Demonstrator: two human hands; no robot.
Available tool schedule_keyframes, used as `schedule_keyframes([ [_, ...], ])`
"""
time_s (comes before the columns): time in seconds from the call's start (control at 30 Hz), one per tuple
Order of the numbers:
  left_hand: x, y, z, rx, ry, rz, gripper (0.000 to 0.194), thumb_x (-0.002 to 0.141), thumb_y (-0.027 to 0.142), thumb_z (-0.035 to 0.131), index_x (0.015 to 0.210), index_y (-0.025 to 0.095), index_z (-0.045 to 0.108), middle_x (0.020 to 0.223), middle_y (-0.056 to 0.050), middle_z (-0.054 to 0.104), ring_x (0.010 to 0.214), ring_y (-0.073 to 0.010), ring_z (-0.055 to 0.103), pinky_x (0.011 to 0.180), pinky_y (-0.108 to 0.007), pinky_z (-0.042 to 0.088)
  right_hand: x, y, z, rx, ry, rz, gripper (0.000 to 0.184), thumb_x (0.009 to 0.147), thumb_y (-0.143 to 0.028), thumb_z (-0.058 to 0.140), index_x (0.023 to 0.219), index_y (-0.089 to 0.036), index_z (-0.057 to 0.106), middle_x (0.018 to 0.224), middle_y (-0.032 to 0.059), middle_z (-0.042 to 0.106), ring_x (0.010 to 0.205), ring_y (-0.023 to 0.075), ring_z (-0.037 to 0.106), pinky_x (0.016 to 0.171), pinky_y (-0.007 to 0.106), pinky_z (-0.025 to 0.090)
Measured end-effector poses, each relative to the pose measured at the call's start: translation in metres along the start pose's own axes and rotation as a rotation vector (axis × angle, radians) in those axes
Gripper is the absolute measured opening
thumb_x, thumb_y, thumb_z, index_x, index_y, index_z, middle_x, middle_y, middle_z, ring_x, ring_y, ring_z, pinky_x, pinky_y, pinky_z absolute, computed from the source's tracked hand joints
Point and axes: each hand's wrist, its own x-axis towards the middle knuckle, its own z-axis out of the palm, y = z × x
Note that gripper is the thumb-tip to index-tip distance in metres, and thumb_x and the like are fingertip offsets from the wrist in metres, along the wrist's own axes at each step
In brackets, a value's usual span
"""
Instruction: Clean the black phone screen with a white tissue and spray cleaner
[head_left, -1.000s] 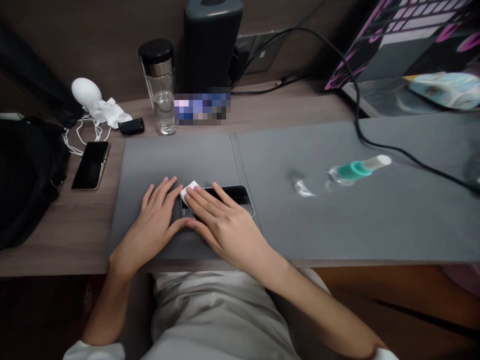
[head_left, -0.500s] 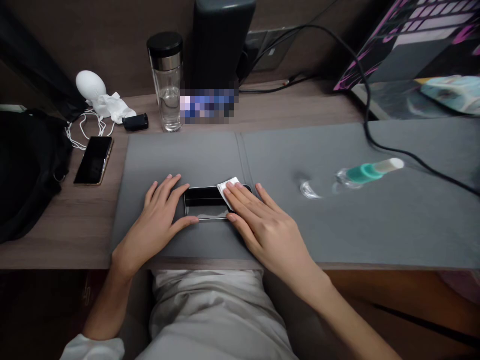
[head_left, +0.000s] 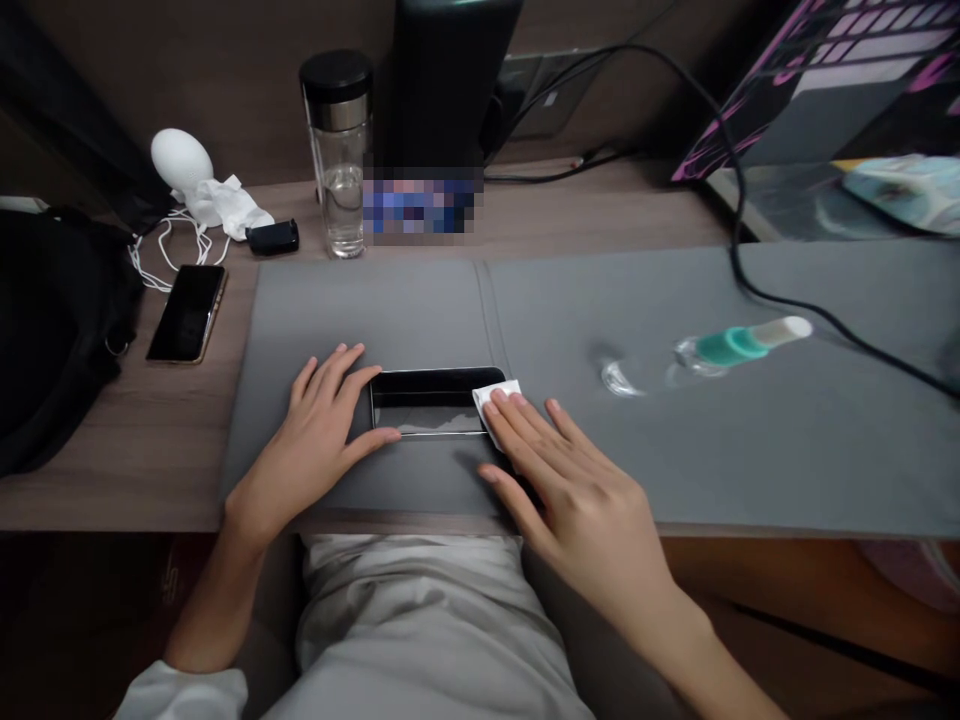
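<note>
A black smartphone (head_left: 431,400) lies flat on the grey desk mat (head_left: 360,310), its screen up and dark, with a pale reflection low on it. My left hand (head_left: 319,430) steadies the phone's left end, forefinger at the upper corner and thumb on the near edge; the other fingers spread over the mat. Under the fingertips of my right hand (head_left: 581,480) is a folded white tissue (head_left: 496,393), pressed down at the phone's right end. The right thumb stands apart from the tissue. Both the tissue and my fingers cover part of that end.
A clear bottle with a green collar (head_left: 731,345) lies on the mat at right, near a black cable (head_left: 742,270). Behind stand a glass water bottle (head_left: 345,190) and a dark upright object (head_left: 442,90). Another phone (head_left: 187,315) and a black bag (head_left: 60,330) are at left.
My right hand has slid the tissue to the right along the screen, to the phone's right end, uncovering more of the screen. My left hand stays at the left end.
</note>
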Motion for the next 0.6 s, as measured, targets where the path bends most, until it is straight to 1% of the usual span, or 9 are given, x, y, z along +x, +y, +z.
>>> schedule_keyframes([
  [0.1,0.0,0.001,0.0,0.012,-0.005,-0.001,0.066,0.107,0.063,0.048,0.157,0.02,0.042,0.173,-0.018,0.037,0.166,-0.0293,0.028,0.137,-0.055,0.018,-0.003,-0.002,-0.005,0.001,0.009,-0.032,0.072,0.104,-0.026,0.066,0.168,-0.017,0.035,0.151,0.0132,0.066,0.14,0.0312,0.063,0.124,0.055,0.05],
  [0.2,-0.001,0.001,0.0,0.003,-0.005,-0.003,0.065,0.107,0.063,0.05,0.157,0.022,0.042,0.173,-0.017,0.037,0.166,-0.0295,0.028,0.137,-0.055,0.019,0.0,0.001,-0.004,0.021,0.003,-0.039,0.072,0.104,-0.026,0.065,0.169,-0.021,0.034,0.151,0.0115,0.066,0.139,0.0314,0.065,0.123,0.056,0.051],
  [0.27,-0.001,0.001,0.0,0.006,-0.004,-0.005,0.066,0.106,0.063,0.051,0.157,0.023,0.042,0.173,-0.017,0.037,0.166,-0.0297,0.028,0.136,-0.055,0.019,0.007,0.005,0.0,0.024,0.005,-0.034,0.07,0.106,-0.024,0.06,0.17,-0.022,0.032,0.152,0.0114,0.065,0.139,0.031,0.064,0.122,0.056,0.052],
  [0.33,-0.001,0.001,0.001,0.02,0.002,-0.004,0.066,0.106,0.063,0.052,0.157,0.022,0.042,0.172,-0.017,0.038,0.165,-0.0296,0.029,0.136,-0.055,0.019,0.014,0.009,0.006,0.012,0.013,-0.038,0.069,0.108,-0.021,0.056,0.171,-0.02,0.029,0.153,0.013,0.063,0.142,0.0304,0.061,0.123,0.056,0.051],
  [0.43,0.0,-0.001,0.002,0.027,0.018,0.003,0.066,0.105,0.064,0.053,0.156,0.023,0.043,0.171,-0.017,0.04,0.164,-0.0298,0.031,0.136,-0.054,0.02,0.023,0.013,0.012,0.008,0.018,-0.037,0.069,0.108,-0.021,0.055,0.171,-0.02,0.027,0.154,0.0136,0.062,0.145,0.0303,0.058,0.125,0.057,0.048],
  [0.5,0.0,-0.002,0.002,0.027,0.028,0.01,0.068,0.103,0.065,0.054,0.156,0.024,0.043,0.17,-0.017,0.041,0.163,-0.0305,0.033,0.135,-0.055,0.021,0.023,0.012,0.014,0.008,0.014,-0.024,0.07,0.108,-0.023,0.056,0.171,-0.02,0.026,0.156,0.0136,0.06,0.146,0.0306,0.057,0.126,0.057,0.047],
  [0.6,0.0,-0.002,0.002,0.04,0.037,0.022,0.069,0.102,0.067,0.054,0.156,0.024,0.044,0.169,-0.018,0.042,0.162,-0.0316,0.036,0.134,-0.056,0.022,0.016,0.005,0.011,-0.012,0.006,-0.018,0.072,0.108,-0.026,0.057,0.172,-0.018,0.024,0.157,0.016,0.059,0.147,0.0312,0.057,0.125,0.058,0.047],
])
